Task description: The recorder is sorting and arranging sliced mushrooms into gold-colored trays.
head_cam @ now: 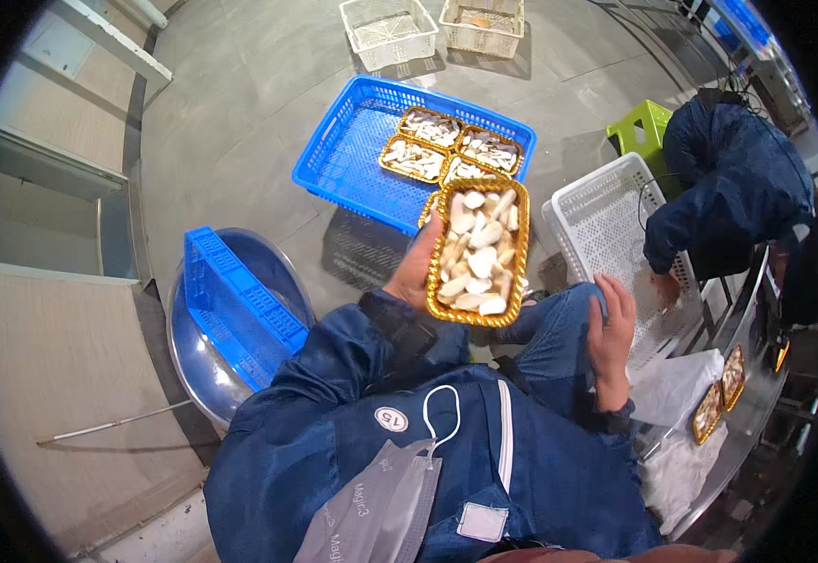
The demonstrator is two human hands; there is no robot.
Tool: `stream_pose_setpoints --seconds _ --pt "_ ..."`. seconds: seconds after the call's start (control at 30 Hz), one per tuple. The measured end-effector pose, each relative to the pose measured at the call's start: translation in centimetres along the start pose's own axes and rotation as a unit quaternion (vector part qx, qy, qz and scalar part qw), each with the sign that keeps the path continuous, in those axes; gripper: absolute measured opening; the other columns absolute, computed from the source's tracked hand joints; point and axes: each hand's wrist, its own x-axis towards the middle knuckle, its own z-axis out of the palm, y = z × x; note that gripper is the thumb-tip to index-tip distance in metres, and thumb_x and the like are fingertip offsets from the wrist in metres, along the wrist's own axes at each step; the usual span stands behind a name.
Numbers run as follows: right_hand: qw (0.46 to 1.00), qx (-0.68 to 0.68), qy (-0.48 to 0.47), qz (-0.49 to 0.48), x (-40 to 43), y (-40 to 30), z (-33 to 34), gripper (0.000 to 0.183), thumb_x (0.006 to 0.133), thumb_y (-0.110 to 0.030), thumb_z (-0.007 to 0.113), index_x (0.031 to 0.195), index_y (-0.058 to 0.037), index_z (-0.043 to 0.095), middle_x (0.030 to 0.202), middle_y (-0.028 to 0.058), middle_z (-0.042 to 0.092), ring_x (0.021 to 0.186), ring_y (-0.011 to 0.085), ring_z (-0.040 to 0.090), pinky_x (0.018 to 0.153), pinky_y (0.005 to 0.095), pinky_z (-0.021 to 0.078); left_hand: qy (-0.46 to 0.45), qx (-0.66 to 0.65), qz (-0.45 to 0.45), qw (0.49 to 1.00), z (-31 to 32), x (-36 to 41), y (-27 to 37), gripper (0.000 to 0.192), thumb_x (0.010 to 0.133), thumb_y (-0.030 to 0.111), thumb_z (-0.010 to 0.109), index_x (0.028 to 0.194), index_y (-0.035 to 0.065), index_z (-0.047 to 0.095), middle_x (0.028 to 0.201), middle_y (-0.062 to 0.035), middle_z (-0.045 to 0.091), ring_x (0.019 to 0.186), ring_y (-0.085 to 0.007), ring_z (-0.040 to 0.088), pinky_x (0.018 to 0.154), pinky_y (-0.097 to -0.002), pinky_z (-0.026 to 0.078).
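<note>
My left hand (416, 271) grips the left side of a gold plastic tray (475, 321) with a ribbed, rope-like rim. Pale mushroom pieces (480, 262), some of them round slices, fill this tray. It is held up in front of my lap and hides the near corner of a blue plastic crate (352, 144). Several similar gold trays of pale pieces sit in the right part of that crate. My right hand (609, 338) holds nothing, its fingers extended beside my denim-covered knee (556, 317), close to a white perforated crate (602, 211).
At right, a co-worker's dark sleeve (694, 218) reaches over the white crate, beside a green stool (644, 130). Two gold trays lie on a metal table (722, 478) near white cloth (683, 464). A metal basin (296, 271) holds a tilted blue crate (240, 302). Two white crates stand beyond.
</note>
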Motion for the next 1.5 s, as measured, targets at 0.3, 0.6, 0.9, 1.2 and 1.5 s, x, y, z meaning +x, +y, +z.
stream_pose_setpoints --seconds 0.3,0.6,0.9,1.2,1.5 --pt "0.989 -0.144 -0.038 -0.011 -2.5 1.7 2.1 0.023 0.086 -0.017 0.069 0.109 -0.0147 0.07 0.105 0.0013 0.069 0.098 0.0223 0.062 0.086 0.0335 0.0407 0.18 0.202 0.284 0.92 -11.4 0.8 15.6 0.068 0.1 0.056 0.036 0.148 0.0072 0.035 0.148 -0.0135 0.044 0.132 -0.032 0.048 0.111 -0.0491 0.04" --pt "0.985 -0.151 -0.084 -0.013 -1.7 1.1 2.3 0.024 0.086 -0.02 0.069 0.109 -0.0132 0.069 0.1 0.0038 0.069 0.095 0.0246 0.061 0.085 0.0368 0.0402 0.343 0.278 0.36 0.822 -28.9 4.3 14.7 0.068 0.102 0.055 0.036 0.145 0.0017 0.039 0.146 -0.0111 0.048 0.129 -0.0263 0.051 0.109 -0.04 0.042" --pt "0.985 -0.151 -0.084 -0.005 -1.7 1.5 2.3 0.025 0.085 -0.021 0.069 0.108 -0.0132 0.07 0.098 0.0017 0.07 0.092 0.0228 0.061 0.083 0.0353 0.0402 0.453 0.02 0.33 0.828 -32.0 8.8 16.3 0.076 0.098 0.065 0.031 0.144 0.0056 0.043 0.145 -0.0102 0.049 0.128 -0.0301 0.052 0.108 -0.0459 0.041" --pt "0.979 -0.17 -0.108 0.022 -1.5 1.2 2.0 0.029 0.084 -0.02 0.069 0.111 -0.0127 0.069 0.097 0.0006 0.07 0.091 0.0213 0.061 0.083 0.0347 0.04 0.639 0.423 0.17 0.619 -43.0 9.9 16.0 0.072 0.09 0.043 0.059 0.142 -0.0018 0.036 0.13 -0.0212 0.057 0.119 -0.0331 0.059 0.096 -0.0414 0.052" --pt "0.982 -0.156 -0.104 0.031 -1.0 0.9 2.1 0.032 0.082 -0.017 0.071 0.113 -0.0134 0.068 0.092 -0.0009 0.07 0.088 0.0195 0.062 0.081 0.0345 0.0406 0.521 0.764 -0.233 0.303 -34.0 10.0 17.6 0.052 0.078 0.031 0.08 0.117 0.0019 0.063 0.118 -0.0168 0.067 0.108 -0.0299 0.067 0.091 -0.038 0.055"
